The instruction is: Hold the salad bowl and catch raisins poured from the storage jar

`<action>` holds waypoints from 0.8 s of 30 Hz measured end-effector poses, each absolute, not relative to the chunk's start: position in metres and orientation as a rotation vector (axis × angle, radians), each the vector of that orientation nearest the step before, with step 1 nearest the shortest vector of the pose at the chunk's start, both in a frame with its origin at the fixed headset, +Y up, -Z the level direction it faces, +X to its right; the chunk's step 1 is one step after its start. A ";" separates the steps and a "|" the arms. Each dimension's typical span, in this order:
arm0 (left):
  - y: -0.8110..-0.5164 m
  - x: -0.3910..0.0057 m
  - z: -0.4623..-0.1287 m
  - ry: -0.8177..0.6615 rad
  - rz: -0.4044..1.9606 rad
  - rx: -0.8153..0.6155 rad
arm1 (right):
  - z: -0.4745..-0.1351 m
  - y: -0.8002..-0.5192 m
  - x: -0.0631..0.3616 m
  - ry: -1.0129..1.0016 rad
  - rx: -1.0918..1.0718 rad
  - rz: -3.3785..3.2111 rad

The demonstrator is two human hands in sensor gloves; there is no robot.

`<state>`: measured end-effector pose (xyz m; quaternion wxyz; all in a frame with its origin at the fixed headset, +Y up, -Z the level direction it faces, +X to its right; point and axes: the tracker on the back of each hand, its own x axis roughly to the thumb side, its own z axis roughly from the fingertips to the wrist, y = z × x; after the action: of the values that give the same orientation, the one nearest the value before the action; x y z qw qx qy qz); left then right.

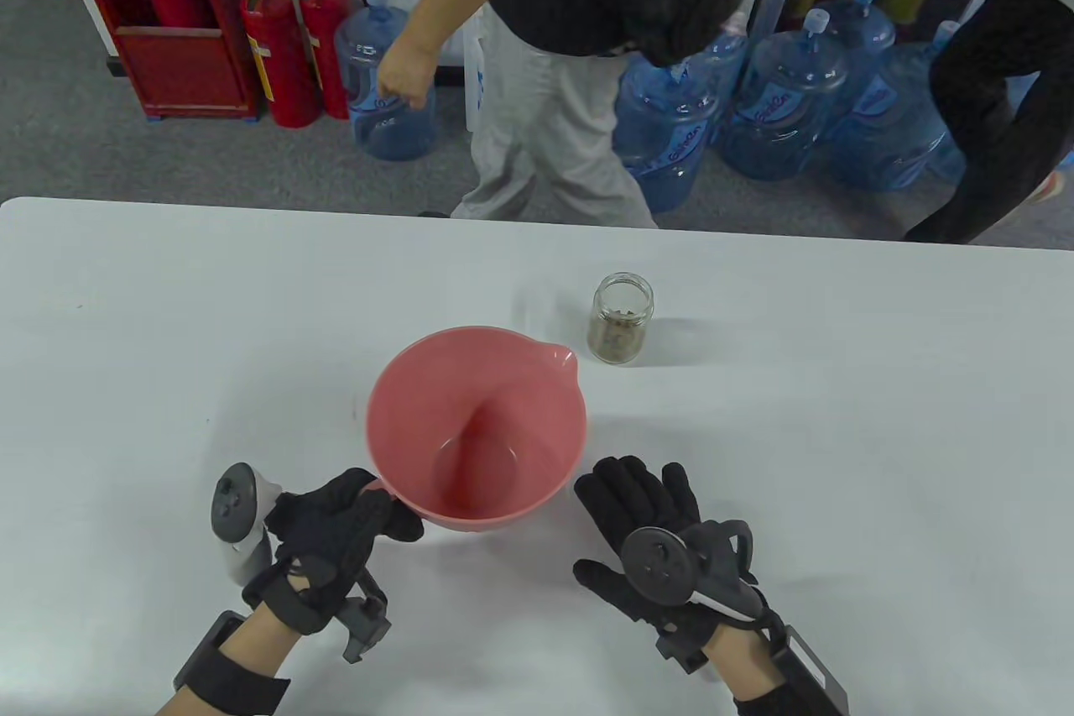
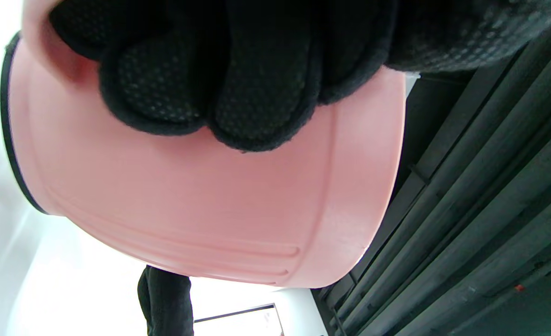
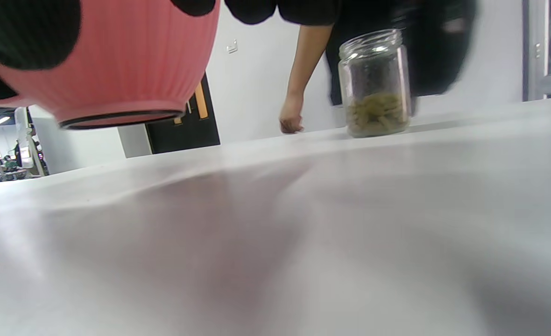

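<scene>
Bowl (image 1: 476, 431) lifted off table (image 3: 303, 224) per right wrist view alone; left fingers (image 2: 238, 93) grip it, right fingers (image 1: 638, 489) spread flat.

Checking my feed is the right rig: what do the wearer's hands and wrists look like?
Both hands, left hand and right hand, wear black fabric gloves with dotted grip texture. Grey controller-like trackers sit strapped on their backs. Black straps and boxy modules wrap the bare forearms; no sleeves.

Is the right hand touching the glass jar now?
Apart. In the table view the right hand lies beside the pink bowl, with bare table between it and the jar.
</scene>
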<state>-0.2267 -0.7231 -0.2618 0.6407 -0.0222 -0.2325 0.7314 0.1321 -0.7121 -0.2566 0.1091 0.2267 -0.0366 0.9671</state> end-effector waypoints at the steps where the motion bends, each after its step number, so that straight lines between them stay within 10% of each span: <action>1: -0.725 -0.226 -0.262 -0.530 1.672 -0.057 | -0.261 -0.710 0.133 -0.095 0.656 2.844; 11: -0.730 -0.228 -0.262 -0.490 1.684 -0.038 | -0.382 -0.668 0.155 -0.098 0.292 2.850; 24: -0.728 -0.229 -0.261 -0.511 1.691 -0.007 | -0.487 -0.716 0.164 0.030 -0.230 2.307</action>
<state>-0.2286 -0.7283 -0.2611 0.6347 -0.0030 -0.2237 0.7397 0.1643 -0.7162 -0.4872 0.4000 -0.0907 0.0119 0.9119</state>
